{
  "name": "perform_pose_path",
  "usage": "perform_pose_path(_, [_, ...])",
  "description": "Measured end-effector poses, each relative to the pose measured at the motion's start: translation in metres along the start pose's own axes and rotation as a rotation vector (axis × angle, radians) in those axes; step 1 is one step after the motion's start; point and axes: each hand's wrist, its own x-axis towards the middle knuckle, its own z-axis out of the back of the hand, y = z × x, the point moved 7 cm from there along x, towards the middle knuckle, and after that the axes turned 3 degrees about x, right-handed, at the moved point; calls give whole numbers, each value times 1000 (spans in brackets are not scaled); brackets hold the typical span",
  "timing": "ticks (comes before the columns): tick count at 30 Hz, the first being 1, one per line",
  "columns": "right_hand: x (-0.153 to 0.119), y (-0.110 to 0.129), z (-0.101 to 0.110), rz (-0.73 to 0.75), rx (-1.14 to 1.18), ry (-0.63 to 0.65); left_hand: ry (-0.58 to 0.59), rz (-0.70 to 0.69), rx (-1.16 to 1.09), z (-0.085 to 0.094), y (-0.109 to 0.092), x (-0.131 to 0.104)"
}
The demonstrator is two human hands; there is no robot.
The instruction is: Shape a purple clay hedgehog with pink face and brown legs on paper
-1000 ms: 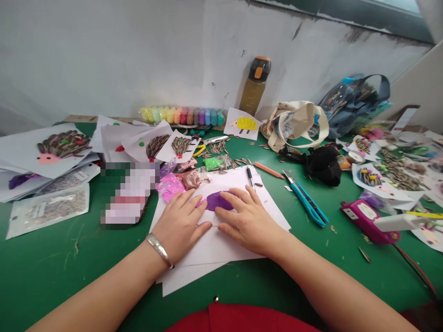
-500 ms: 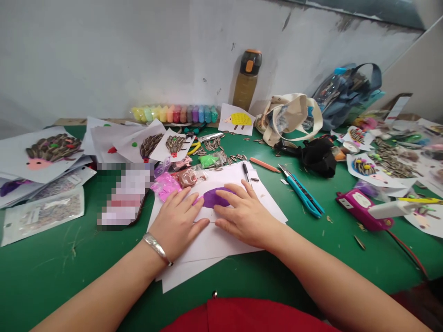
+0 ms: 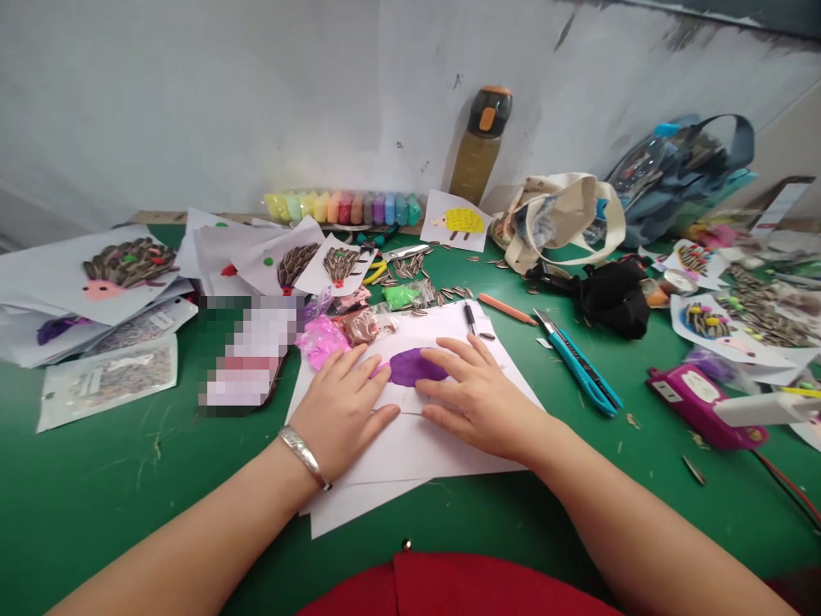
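A flat purple oval of modelling clay point(image 3: 409, 368) lies on a white sheet of paper point(image 3: 410, 441), with a bit of pink point(image 3: 380, 370) at its left end. My left hand point(image 3: 343, 406), a silver bangle at its wrist, rests on the paper to the left, fingers outstretched and tips close to the pink bit. From the other side my right hand point(image 3: 478, 393) reaches in with fingers apart, its fingertips on or just over the oval's right part, which they partly hide. Neither hand holds anything. A black pen point(image 3: 470, 318) lies on the paper beyond my right hand.
Clay bags point(image 3: 321, 342) and a blurred-out phone-like object point(image 3: 253, 359) lie left. Loose sunflower seeds point(image 3: 410, 265) are scattered behind. A blue utility knife point(image 3: 581, 368) and a magenta glue gun-like device point(image 3: 702, 406) lie right. A bottle point(image 3: 478, 154) stands by the wall.
The camera view has turned slightly left, so everything sits further right. My right hand has slid a little to the right, showing more of the purple clay. My left hand hardly differs.
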Motion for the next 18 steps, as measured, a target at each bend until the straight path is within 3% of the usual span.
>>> perform_pose_path(4, [-1, -6, 3, -35, 5, -61, 4, 0, 9, 1, -1, 0])
perform_pose_path(8, [0, -5, -3, -16, -10, -1, 3, 2, 8, 1, -1, 0])
perform_pose_path(12, [1, -3, 1, -21, -13, -54, 7, 4, 4, 1, -1, -1])
perform_pose_path(18, [1, -2, -2, -1, -10, -35, -38, -37, -18, 8, -6, -2])
